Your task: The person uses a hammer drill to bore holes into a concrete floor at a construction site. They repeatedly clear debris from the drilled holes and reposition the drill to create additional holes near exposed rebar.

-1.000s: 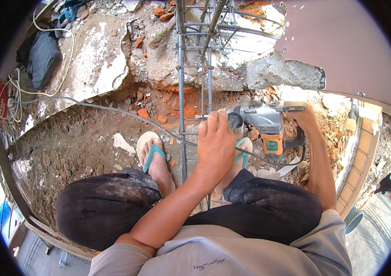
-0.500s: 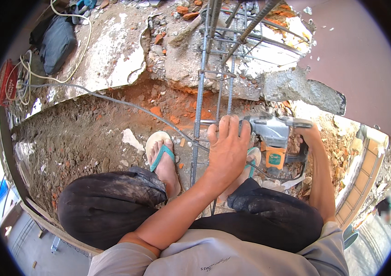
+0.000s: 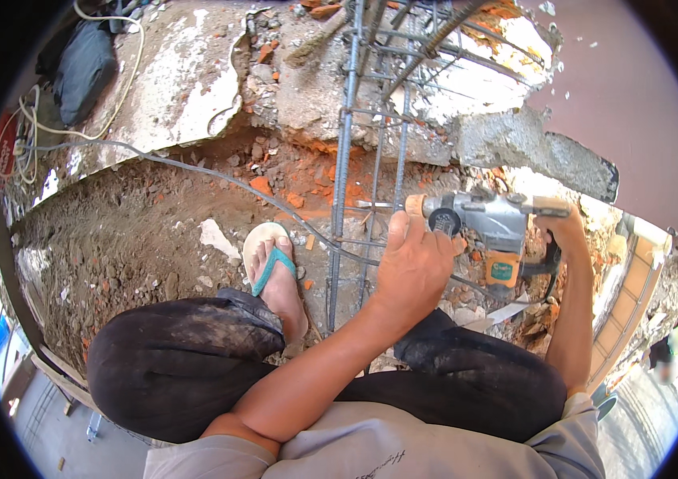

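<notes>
A grey rotary hammer (image 3: pixel 492 219) with an orange-and-green label lies sideways before me, its nose pointing left. My right hand (image 3: pixel 564 230) is closed around its rear handle. My left hand (image 3: pixel 419 259) is closed at the front end, next to the tan chuck collar and a round black part; the fingers partly hide what they grip there. From the chuck a thin metal bit (image 3: pixel 374 205) reaches left toward the upright ribbed steel bars (image 3: pixel 344 152). The grey power cord (image 3: pixel 219 177) runs from the far left, past the bars, and under my left wrist toward the tool.
My sandalled left foot (image 3: pixel 275 275) rests on the rubble soil. Broken concrete and a jagged grey slab (image 3: pixel 539 156) lie beyond the tool. A dark bag (image 3: pixel 85 72) and a coiled pale cable (image 3: pixel 34 132) sit at far left. A tiled edge (image 3: pixel 625 307) borders the right.
The rotary hammer and both hands have shifted right, away from the steel bars. The chuck collar and black round part now show more plainly beside my left fingers.
</notes>
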`<state>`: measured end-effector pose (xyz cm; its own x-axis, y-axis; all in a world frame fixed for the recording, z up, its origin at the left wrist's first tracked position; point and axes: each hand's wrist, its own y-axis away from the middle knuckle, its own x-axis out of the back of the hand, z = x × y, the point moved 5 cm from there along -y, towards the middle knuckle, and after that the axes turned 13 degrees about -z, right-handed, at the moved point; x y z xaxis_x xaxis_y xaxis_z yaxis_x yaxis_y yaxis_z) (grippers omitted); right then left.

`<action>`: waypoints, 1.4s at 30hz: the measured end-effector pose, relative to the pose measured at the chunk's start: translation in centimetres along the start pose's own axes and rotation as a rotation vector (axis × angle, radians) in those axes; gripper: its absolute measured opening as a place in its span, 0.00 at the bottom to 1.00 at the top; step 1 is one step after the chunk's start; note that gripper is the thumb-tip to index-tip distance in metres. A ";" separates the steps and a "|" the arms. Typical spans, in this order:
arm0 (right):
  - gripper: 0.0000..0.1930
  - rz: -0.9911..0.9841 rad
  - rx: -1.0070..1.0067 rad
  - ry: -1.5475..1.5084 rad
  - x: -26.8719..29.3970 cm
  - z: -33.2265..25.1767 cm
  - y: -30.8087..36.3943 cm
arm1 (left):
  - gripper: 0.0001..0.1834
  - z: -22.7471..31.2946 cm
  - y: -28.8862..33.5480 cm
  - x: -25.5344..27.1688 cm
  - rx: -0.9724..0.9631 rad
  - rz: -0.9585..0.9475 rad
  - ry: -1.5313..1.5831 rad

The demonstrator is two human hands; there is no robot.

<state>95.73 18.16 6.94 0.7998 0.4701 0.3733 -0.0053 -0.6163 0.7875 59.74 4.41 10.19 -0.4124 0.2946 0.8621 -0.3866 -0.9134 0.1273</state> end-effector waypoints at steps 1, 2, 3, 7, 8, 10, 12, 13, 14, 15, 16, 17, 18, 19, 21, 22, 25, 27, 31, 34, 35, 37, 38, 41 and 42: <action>0.07 -0.037 0.033 -0.031 -0.3 -0.2 -0.5 | 0.10 -0.3 0.0 -0.1 -0.002 -0.001 0.011; 0.06 -0.078 0.060 -0.017 -0.5 -0.5 -1.1 | 0.09 -0.6 0.0 -0.1 0.003 0.005 0.018; 0.05 -0.078 0.065 -0.020 -0.8 -0.5 -1.7 | 0.09 -0.9 0.0 -0.1 0.012 0.010 0.027; 0.04 -0.079 0.065 -0.009 -2.7 -0.5 -3.4 | 0.08 -1.9 0.3 0.1 0.054 0.011 0.044; 0.04 -0.045 0.044 -0.010 -2.8 -0.5 -3.3 | 0.08 -1.9 0.4 0.1 0.054 0.001 0.026; 0.05 -0.046 0.059 0.009 -3.0 -1.0 -2.3 | 0.05 -1.6 0.7 0.3 0.041 -0.014 0.045; 0.06 -0.027 0.064 0.026 -2.4 -1.5 -0.6 | 0.04 -0.9 0.9 0.5 0.025 -0.006 0.053; 0.06 -0.008 0.080 0.010 -2.0 -1.7 0.4 | 0.04 -0.6 1.0 0.6 0.021 0.007 0.053; 0.07 0.049 0.084 0.024 -1.3 -2.1 1.2 | 0.04 -0.3 1.0 0.6 0.014 0.019 0.057; 0.08 0.063 0.087 0.015 -1.0 -2.2 1.8 | 0.05 -0.2 1.0 0.5 0.013 0.036 0.090; 0.09 0.111 0.040 0.001 -0.8 -2.0 2.3 | 0.05 -0.2 0.9 0.5 0.007 0.047 0.125; 0.09 0.134 0.017 0.026 -0.8 -1.9 2.4 | 0.05 -0.1 0.9 0.4 -0.013 0.065 0.148; 0.09 0.105 0.056 0.005 -1.2 -1.8 2.3 | 0.05 -0.4 0.8 0.2 0.010 0.050 0.145; 0.08 0.131 0.046 0.000 -1.6 -1.3 2.0 | 0.05 -0.7 0.8 0.1 0.028 0.041 0.129; 0.08 0.068 0.045 -0.061 -3.1 -0.2 1.1 | 0.05 -1.3 0.9 -0.1 0.047 0.047 0.116; 0.08 0.105 0.034 -0.021 -3.2 0.4 0.8 | 0.05 -1.5 0.9 -0.1 0.049 0.056 0.118; 0.09 0.104 0.005 -0.053 -3.9 2.3 0.2 | 0.05 -2.0 0.9 -0.3 0.065 0.031 0.099; 0.09 0.090 0.021 -0.121 -4.5 3.2 0.0 | 0.06 -2.1 0.9 -0.4 0.072 0.009 0.087; 0.10 0.083 0.053 -0.168 -4.2 4.0 1.1 | 0.12 -1.5 0.8 -0.3 0.038 -0.011 0.081; 0.11 0.107 0.074 -0.230 -3.0 4.2 3.0 | 0.17 -1.0 0.7 0.1 -0.006 0.056 0.109; 0.11 0.131 0.058 -0.252 -2.5 4.5 3.6 | 0.18 -0.9 0.6 0.3 -0.019 0.096 0.116; 0.11 0.151 0.090 -0.246 -2.2 4.6 4.4 | 0.21 -0.9 0.2 0.2 -0.013 0.082 0.132; 0.11 0.165 0.097 -0.238 -2.1 4.7 4.6 | 0.22 -1.0 0.1 0.2 -0.016 0.094 0.131; 0.10 0.211 0.133 -0.262 -2.7 4.8 4.7 | 0.23 -1.8 -0.5 0.0 0.009 0.079 0.176; 0.10 0.190 0.136 -0.294 -3.1 4.8 4.5 | 0.23 -2.1 -0.5 0.2 0.009 0.094 0.182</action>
<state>96.12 10.88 6.91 0.9303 0.1502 0.3346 -0.1064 -0.7626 0.6380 58.16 5.48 9.25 -0.5891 0.2536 0.7673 -0.3324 -0.9415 0.0560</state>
